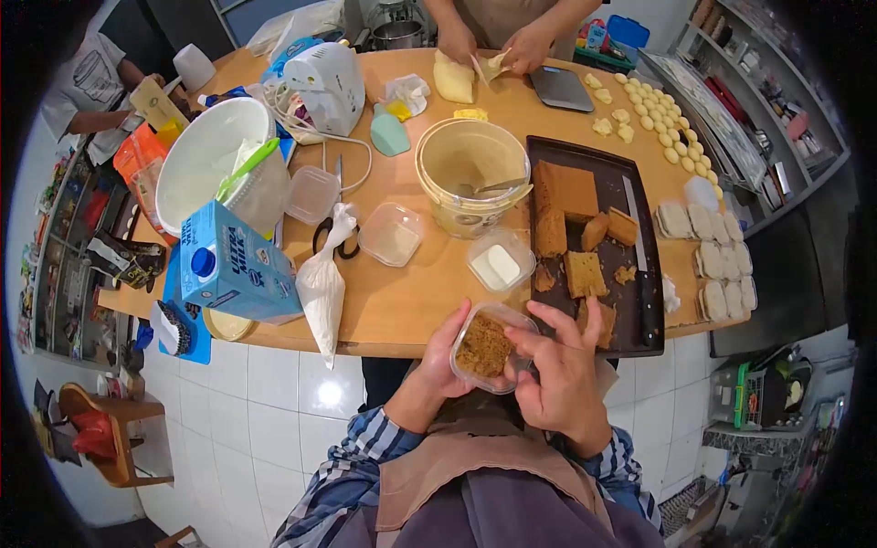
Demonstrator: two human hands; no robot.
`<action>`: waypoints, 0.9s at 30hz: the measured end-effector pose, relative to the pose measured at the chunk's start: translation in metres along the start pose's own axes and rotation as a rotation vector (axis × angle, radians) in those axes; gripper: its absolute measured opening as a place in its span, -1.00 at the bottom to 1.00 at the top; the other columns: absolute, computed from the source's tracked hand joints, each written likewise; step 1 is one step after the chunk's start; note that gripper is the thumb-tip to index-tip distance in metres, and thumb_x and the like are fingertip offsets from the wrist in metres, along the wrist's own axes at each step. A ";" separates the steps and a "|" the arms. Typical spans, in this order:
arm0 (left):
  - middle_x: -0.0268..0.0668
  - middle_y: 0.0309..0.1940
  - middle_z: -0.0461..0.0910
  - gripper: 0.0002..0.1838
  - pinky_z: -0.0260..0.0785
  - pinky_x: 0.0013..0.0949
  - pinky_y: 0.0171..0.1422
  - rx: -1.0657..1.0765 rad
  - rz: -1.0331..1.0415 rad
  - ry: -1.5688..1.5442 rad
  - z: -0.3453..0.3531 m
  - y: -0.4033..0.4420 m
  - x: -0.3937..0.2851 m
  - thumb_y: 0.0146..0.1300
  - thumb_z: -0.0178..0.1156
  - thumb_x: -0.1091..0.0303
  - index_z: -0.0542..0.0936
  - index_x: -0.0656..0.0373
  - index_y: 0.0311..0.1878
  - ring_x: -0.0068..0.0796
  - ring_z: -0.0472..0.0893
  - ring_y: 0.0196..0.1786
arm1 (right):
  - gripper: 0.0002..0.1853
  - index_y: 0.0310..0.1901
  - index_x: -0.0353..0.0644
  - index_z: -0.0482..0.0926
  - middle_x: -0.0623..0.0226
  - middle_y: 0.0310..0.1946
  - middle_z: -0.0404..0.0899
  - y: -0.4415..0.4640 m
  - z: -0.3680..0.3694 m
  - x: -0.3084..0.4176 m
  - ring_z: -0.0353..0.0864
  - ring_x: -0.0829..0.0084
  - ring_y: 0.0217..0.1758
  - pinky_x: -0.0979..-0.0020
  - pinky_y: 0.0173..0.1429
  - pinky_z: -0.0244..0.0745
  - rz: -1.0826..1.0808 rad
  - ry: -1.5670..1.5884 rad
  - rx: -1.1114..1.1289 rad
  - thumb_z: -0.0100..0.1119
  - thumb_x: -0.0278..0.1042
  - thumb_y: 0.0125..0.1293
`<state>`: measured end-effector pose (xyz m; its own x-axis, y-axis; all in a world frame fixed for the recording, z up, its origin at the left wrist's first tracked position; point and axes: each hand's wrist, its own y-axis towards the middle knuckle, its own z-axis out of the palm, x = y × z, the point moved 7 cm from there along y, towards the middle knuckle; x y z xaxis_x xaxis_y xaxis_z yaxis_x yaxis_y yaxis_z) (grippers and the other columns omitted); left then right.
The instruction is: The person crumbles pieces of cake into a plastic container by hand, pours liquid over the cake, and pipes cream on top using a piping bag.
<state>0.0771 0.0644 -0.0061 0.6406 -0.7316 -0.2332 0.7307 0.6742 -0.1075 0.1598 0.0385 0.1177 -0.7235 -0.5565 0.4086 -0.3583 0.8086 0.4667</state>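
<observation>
My left hand [445,356] is wrapped around a small clear plastic cup [475,382], tilted toward me near the table's front edge. Brown cake crumbs [484,348] lie inside it. Over the cup's right side is my right hand [562,370], its fingers apart and the index fingertip at the crumbs; whether it presses them I cannot tell. Just beyond the right hand, a dark baking tray [571,336] holds brown cake pieces [585,274] and a black-handled knife [650,310]. Behind the cup sits another clear cup [501,260] with white filling.
A cream bucket [470,169] with a utensil stands mid-table. To the left are a filled piping bag [322,292], a milk carton [239,265], scissors [343,242], a white bowl [215,164] and a hand mixer [324,87]. Another person's hands [493,46] handle dough opposite; filled cups [713,247] line the right.
</observation>
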 end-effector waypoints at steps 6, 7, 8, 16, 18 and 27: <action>-0.04 -0.11 0.55 -0.21 0.61 -0.28 -0.34 0.011 0.006 0.006 0.005 -0.002 -0.004 0.36 -0.48 -0.26 0.30 0.31 0.22 -0.18 0.66 -0.29 | -0.64 -0.19 -0.22 0.51 0.42 -0.45 0.55 0.001 -0.008 0.009 0.46 0.22 0.13 -0.34 0.28 -0.23 -0.056 0.005 -0.036 0.09 -0.42 -0.15; -0.03 -0.11 0.54 -0.21 0.61 -0.28 -0.34 -0.027 0.011 0.027 0.003 -0.002 -0.005 0.36 -0.48 -0.26 0.30 0.31 0.22 -0.18 0.66 -0.29 | -0.64 -0.20 -0.22 0.51 0.42 -0.44 0.55 0.001 -0.007 0.010 0.45 0.22 0.13 -0.34 0.29 -0.24 -0.062 0.014 -0.018 0.09 -0.42 -0.15; -0.04 -0.11 0.54 -0.21 0.61 -0.28 -0.34 0.015 -0.001 0.013 0.004 -0.002 -0.003 0.36 -0.48 -0.26 0.30 0.31 0.22 -0.19 0.66 -0.29 | -0.64 -0.19 -0.22 0.51 0.41 -0.43 0.55 0.001 -0.005 0.009 0.45 0.22 0.14 -0.35 0.29 -0.25 -0.060 0.007 -0.009 0.10 -0.42 -0.15; -0.08 -0.07 0.54 -0.27 0.62 -0.24 -0.30 -0.161 -0.011 -0.095 0.001 -0.004 0.003 0.37 -0.43 -0.23 0.32 0.25 0.22 -0.19 0.65 -0.24 | -0.61 -0.15 -0.25 0.51 0.31 -0.30 0.60 0.003 0.002 0.018 0.40 0.24 0.23 -0.42 0.27 -0.34 -0.094 0.055 0.036 0.12 -0.39 -0.13; -0.06 -0.04 0.53 -0.30 0.62 -0.25 -0.28 -0.143 -0.006 -0.078 0.003 -0.003 0.003 0.38 -0.41 -0.22 0.33 0.22 0.21 -0.18 0.65 -0.20 | -0.60 -0.15 -0.26 0.51 0.27 -0.27 0.61 0.002 0.002 0.016 0.38 0.25 0.26 -0.43 0.27 -0.36 -0.087 0.044 0.038 0.12 -0.40 -0.13; -0.03 0.01 0.51 -0.33 0.55 -0.19 -0.04 0.050 -0.022 -0.104 0.002 0.000 0.000 0.40 -0.39 -0.18 0.37 0.24 0.18 -0.19 0.60 -0.04 | -0.49 -0.04 -0.26 0.47 0.12 -0.09 0.56 -0.006 0.002 0.021 0.36 0.26 0.27 -0.43 0.28 -0.37 -0.112 0.119 0.055 0.16 -0.37 -0.16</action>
<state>0.0773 0.0642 -0.0041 0.6432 -0.7547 -0.1291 0.7542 0.6536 -0.0630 0.1458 0.0219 0.1222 -0.6033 -0.6600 0.4477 -0.4674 0.7475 0.4720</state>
